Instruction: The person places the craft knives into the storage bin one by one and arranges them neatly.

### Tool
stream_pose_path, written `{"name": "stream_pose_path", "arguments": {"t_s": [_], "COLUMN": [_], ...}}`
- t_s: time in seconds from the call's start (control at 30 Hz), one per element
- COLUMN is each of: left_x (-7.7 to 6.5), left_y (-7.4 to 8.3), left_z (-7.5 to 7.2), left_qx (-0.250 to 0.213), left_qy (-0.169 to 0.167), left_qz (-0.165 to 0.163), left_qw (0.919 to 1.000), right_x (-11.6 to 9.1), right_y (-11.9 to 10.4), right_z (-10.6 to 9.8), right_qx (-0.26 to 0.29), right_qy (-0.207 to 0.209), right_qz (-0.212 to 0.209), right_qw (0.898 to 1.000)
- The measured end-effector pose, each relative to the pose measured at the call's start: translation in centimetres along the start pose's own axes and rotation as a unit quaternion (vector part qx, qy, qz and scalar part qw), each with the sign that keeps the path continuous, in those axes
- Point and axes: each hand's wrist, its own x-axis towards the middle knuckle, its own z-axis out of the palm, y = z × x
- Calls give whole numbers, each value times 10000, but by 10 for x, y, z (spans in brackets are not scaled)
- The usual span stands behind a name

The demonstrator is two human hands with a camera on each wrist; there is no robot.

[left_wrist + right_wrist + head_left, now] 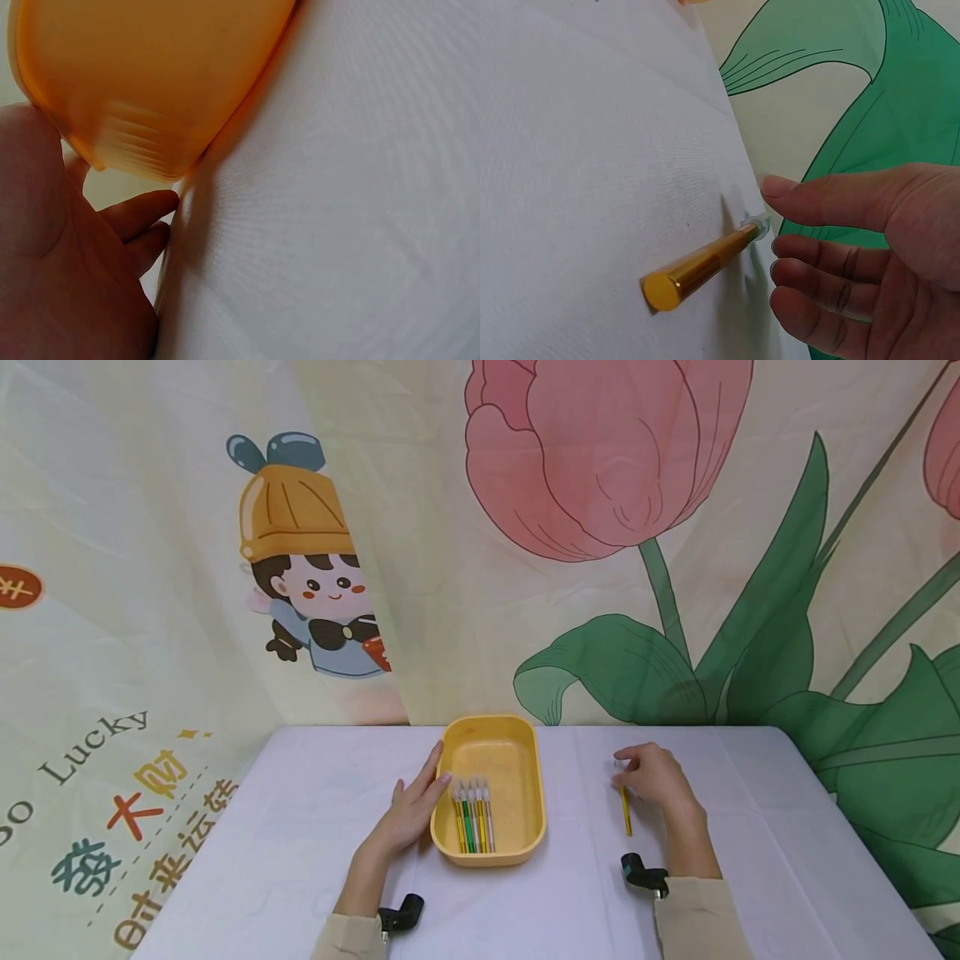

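On the white table sits a yellow plastic tray (501, 753), and my left hand (408, 810) rests against its left side. The left thumb lies at the rim and the fingers stretch along the outer wall, as the tray (165, 67) in the left wrist view also shows. Inside are several slim pen-like sticks (472, 818) in gold, green and silver, their pale tips pointing away. A matching gold stick (705, 266) with a clear tip lies on the cloth to the right. My right hand (855, 255) is around that tip, thumb and fingers spread apart.
A white cloth (577, 893) covers the table. Behind its far edge hangs a printed backdrop (442, 568) with tulips and a cartoon figure. Each wrist carries a small black camera, such as the right one (642, 872).
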Motion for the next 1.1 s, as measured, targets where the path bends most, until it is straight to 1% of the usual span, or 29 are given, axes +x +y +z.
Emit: {"name": "stream_pose_path", "arguments": {"t_s": [0.17,0.47,0.83,1.1], "left_x": [0,1,1,0], "left_y": [-1,-3,-2,-1], "left_z": [1,2,1,1], "left_qx": [9,-1,-41,0], "left_qy": [6,55,18,15], "left_qz": [8,-69,-45,-50], "left_qw": [10000,10000,10000,10000], "right_x": [1,3,7,6], "right_y": [2,5,9,6], "right_z": [2,6,11,12], "right_qx": [-30,163,294,480], "right_qy": [-17,-87,-90,-192], "right_qz": [-18,-9,-39,130], "right_qw": [10000,9998,9995,9986]}}
